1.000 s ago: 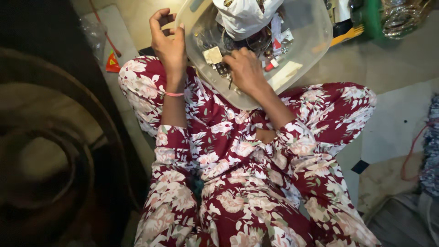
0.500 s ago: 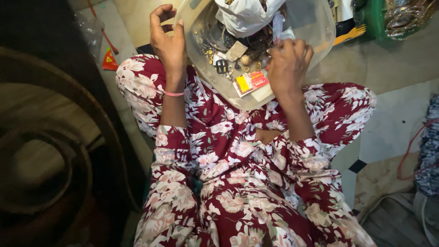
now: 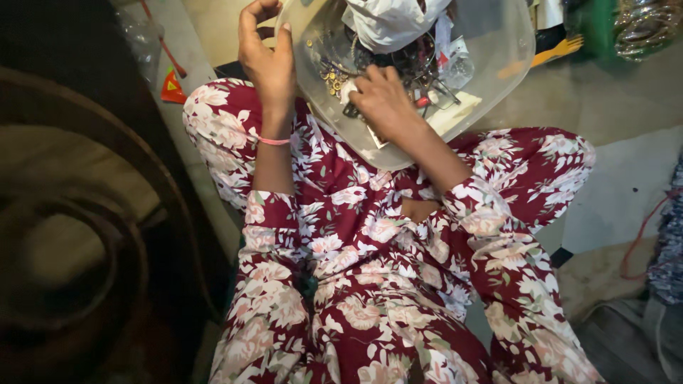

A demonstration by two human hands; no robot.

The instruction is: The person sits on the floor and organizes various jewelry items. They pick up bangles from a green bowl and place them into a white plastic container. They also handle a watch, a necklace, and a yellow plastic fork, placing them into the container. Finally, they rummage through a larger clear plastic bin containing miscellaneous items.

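LEFT: left hand (image 3: pixel 267 60) grips the left rim of the clear plastic tub (image 3: pixel 498 64), fingers closed | RIGHT: right hand (image 3: pixel 384 103) inside tub on small trinkets (image 3: pixel 334 77), fingers curled, grasp cannot be told | TUB: resting on lap, white bag (image 3: pixel 391 21) at far edge | PROGRESS: contents unsorted, nothing lifted out.

Lap (image 3: pixel 341 206): clear tub (image 3: pixel 498 64); floor (image 3: pixel 612 99) beside.

Seen from above: clear tub (image 3: pixel 498 64) resting on a lap in red floral cloth (image 3: pixel 356 235). Left hand (image 3: pixel 267 60) gripping the tub's rim, right hand (image 3: pixel 384 103) inside among small trinkets (image 3: pixel 331 75), below a white bag (image 3: pixel 388 21).
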